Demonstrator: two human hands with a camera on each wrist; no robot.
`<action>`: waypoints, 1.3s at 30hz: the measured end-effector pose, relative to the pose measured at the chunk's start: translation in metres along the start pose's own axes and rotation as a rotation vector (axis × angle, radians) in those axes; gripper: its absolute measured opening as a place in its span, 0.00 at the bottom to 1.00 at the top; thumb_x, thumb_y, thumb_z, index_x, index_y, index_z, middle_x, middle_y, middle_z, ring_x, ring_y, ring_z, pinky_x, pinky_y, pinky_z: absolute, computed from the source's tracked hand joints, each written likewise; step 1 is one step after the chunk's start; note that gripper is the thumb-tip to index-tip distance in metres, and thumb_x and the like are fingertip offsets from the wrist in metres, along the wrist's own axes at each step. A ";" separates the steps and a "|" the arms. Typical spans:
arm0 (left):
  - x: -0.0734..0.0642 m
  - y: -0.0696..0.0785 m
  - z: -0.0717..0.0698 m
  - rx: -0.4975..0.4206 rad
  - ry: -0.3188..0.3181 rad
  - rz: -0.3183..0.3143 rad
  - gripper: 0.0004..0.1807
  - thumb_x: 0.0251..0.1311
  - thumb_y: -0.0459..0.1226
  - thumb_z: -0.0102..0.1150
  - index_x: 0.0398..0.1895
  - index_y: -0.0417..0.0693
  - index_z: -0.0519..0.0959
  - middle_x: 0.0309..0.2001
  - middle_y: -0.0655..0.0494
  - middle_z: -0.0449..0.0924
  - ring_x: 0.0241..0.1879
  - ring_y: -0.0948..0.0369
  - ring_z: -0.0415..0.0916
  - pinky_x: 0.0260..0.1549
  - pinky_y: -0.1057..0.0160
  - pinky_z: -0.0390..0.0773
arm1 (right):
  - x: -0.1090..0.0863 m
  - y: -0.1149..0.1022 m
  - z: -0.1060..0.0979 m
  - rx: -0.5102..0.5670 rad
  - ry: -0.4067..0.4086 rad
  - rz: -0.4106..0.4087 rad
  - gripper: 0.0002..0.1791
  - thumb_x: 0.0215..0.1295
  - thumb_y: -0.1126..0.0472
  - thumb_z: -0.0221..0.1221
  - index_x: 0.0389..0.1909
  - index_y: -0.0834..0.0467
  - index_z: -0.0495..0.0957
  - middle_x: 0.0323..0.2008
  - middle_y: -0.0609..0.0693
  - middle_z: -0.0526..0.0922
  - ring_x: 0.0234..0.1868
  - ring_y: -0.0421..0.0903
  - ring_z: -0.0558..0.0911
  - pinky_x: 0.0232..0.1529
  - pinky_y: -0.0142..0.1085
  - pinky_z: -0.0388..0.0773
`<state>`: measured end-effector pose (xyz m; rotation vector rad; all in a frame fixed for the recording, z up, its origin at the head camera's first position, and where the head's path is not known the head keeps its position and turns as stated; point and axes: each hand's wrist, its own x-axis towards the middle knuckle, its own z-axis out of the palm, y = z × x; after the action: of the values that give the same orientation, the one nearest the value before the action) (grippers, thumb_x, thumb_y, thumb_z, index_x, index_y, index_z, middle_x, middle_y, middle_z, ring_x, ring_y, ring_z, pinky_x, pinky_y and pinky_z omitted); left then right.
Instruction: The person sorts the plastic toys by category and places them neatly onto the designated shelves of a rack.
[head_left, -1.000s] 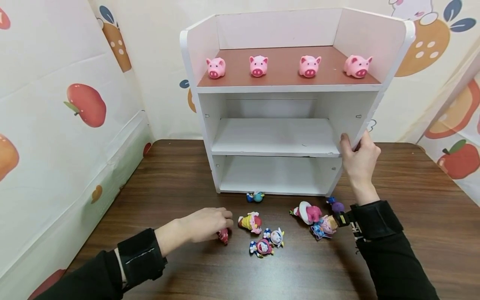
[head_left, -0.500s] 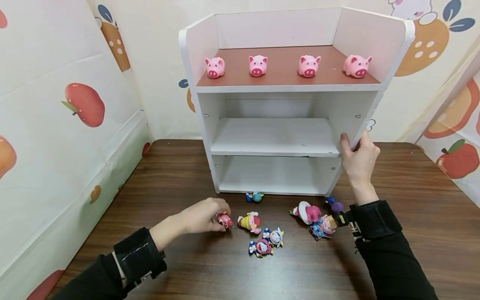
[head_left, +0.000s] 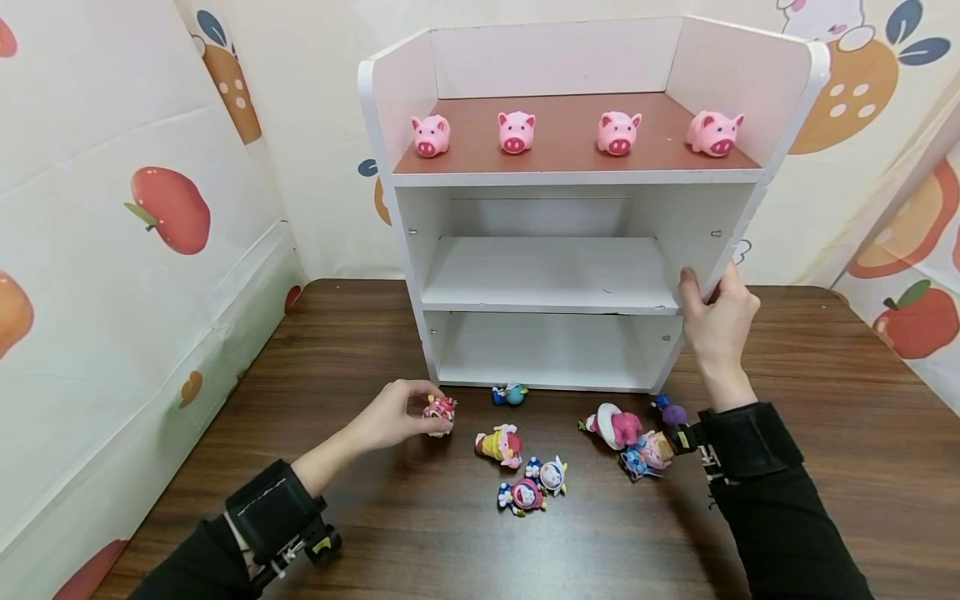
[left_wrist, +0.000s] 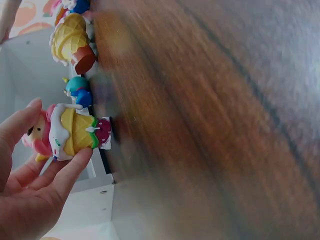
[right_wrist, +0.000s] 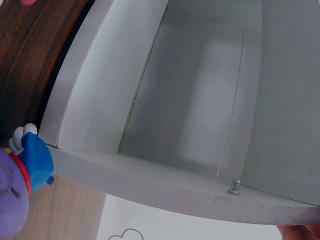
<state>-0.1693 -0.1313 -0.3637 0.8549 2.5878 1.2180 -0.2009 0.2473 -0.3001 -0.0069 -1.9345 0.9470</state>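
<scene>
We see the tabletop (head_left: 420,542) running from the patterned left wall (head_left: 82,275) to the white shelf unit (head_left: 551,275), with a broad stretch of bare wood around the left forearm. Along the unit's bottom front edge, room is tighter: a blue figurine (head_left: 510,394) lies just before it, a yellow figurine (head_left: 498,445) nearer us, and a purple figurine (head_left: 675,413) by the right corner. Four pink pigs (head_left: 516,132) stand along the top shelf's front edge.

Compared with half a second ago, we find the cone-bodied figurine (left_wrist: 77,131) shifted left and nearer the unit, more upright, and more of the wristband's underside showing. The right hand (head_left: 720,329) and the pigs stay put.

Our left hand (head_left: 393,415) pinches that figurine between thumb and fingers near the unit's lower left corner; whether its base touches the wood, we cannot tell. The right hand grips the unit's right side panel, thumb at the front edge, fingers around the outside.
</scene>
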 end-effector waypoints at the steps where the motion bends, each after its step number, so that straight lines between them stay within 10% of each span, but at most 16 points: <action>1: 0.000 0.000 0.000 -0.012 0.012 -0.010 0.13 0.46 0.38 0.65 0.34 0.40 0.78 0.28 0.57 0.77 0.30 0.63 0.74 0.31 0.63 0.74 | 0.000 0.000 0.000 0.000 0.001 0.000 0.15 0.55 0.65 0.55 0.43 0.69 0.74 0.39 0.62 0.80 0.35 0.57 0.79 0.27 0.13 0.61; 16: -0.004 0.011 0.000 -0.060 0.115 -0.105 0.15 0.49 0.37 0.63 0.36 0.35 0.76 0.30 0.52 0.77 0.29 0.61 0.75 0.27 0.66 0.73 | -0.001 0.000 0.001 -0.013 0.005 0.009 0.16 0.56 0.64 0.54 0.44 0.69 0.74 0.39 0.62 0.80 0.35 0.57 0.79 0.26 0.13 0.61; 35: 0.004 0.087 -0.025 0.055 0.344 0.025 0.13 0.54 0.37 0.58 0.41 0.39 0.74 0.32 0.52 0.77 0.31 0.62 0.75 0.30 0.66 0.75 | -0.001 0.000 0.001 -0.009 0.023 0.014 0.15 0.55 0.64 0.54 0.42 0.69 0.75 0.38 0.62 0.80 0.32 0.55 0.79 0.25 0.14 0.61; 39: 0.009 0.099 -0.026 0.115 0.395 0.042 0.13 0.57 0.37 0.56 0.42 0.39 0.73 0.31 0.53 0.76 0.30 0.62 0.72 0.30 0.65 0.74 | -0.001 0.002 0.002 -0.022 0.035 0.007 0.15 0.55 0.63 0.55 0.41 0.69 0.75 0.36 0.61 0.81 0.29 0.36 0.78 0.25 0.14 0.61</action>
<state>-0.1435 -0.0934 -0.2717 0.7565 2.9875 1.3821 -0.2027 0.2469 -0.3020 -0.0426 -1.9142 0.9242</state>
